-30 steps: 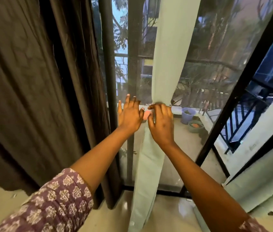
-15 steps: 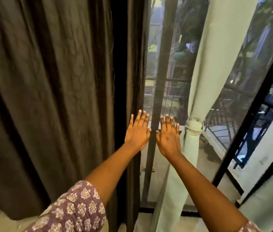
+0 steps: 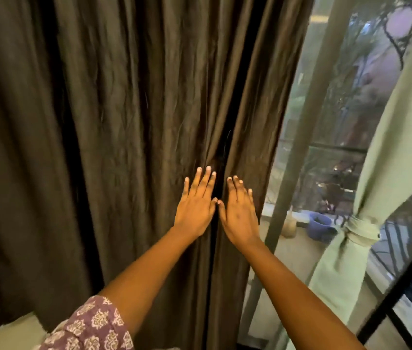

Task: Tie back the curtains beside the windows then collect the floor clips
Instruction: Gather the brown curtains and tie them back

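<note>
Dark brown curtain [image 3: 129,122], hanging in deep vertical folds with a creased, faintly shiny surface, fills the left and middle of the head view and serves as the landmark. A narrow black gap runs down between two of its folds near its right part. To the right of the dark curtain stands an upright window post [image 3: 301,137], with glass and blurred outdoor greenery behind it. Farther right of the dark curtain hangs a pale green curtain [image 3: 397,127], gathered at mid-height by a wrapped band [image 3: 360,229] of the same cloth; below the band the fabric flares out again. Between the dark curtain's right edge and the pale one the glass is uncovered. Beyond the glass, a blue tub [image 3: 320,222] sits near the wrapped band.

Left hand [image 3: 196,205] lies flat against the dark curtain just left of the gap, fingers straight and slightly spread, palm to the cloth. Right hand [image 3: 239,213] lies flat just right of the gap in the same manner, thumb nearly meeting the left thumb. Neither hand pinches any fabric. Both forearms reach forward, and a purple patterned sleeve [image 3: 91,327] covers the left upper arm.
</note>
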